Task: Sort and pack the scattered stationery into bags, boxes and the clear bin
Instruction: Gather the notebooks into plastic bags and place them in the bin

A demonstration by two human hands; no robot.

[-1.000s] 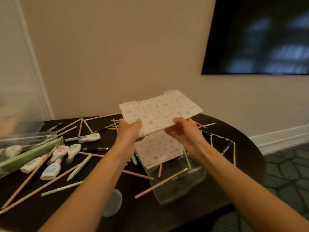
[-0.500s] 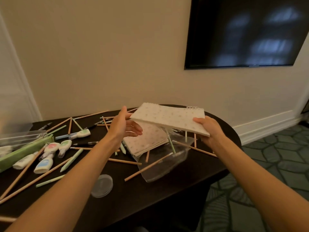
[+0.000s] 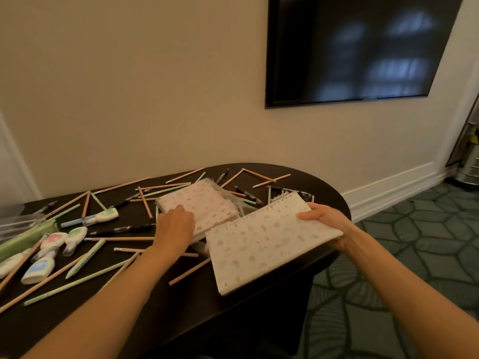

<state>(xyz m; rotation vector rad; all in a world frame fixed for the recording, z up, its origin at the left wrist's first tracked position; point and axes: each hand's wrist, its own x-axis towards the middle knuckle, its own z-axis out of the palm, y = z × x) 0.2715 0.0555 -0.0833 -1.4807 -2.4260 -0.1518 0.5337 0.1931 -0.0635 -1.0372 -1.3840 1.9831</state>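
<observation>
Fingers [image 3: 307,216] of the right hand [image 3: 327,224] pinch the right edge of a spiral notebook [image 3: 261,242] over the near rim of the dark surface [image 3: 181,317]. Farther back, the left hand [image 3: 176,226] rests palm down, fingers relaxed, on a second patterned notebook [image 3: 204,203] among scattered pencils [image 3: 121,239].

A white spiral-bound notebook with pastel dots [image 3: 264,244] tilts over the dark table [image 3: 181,307] edge; a matching notebook [image 3: 204,203] lies flat among scattered wooden pencils [image 3: 121,239].
</observation>
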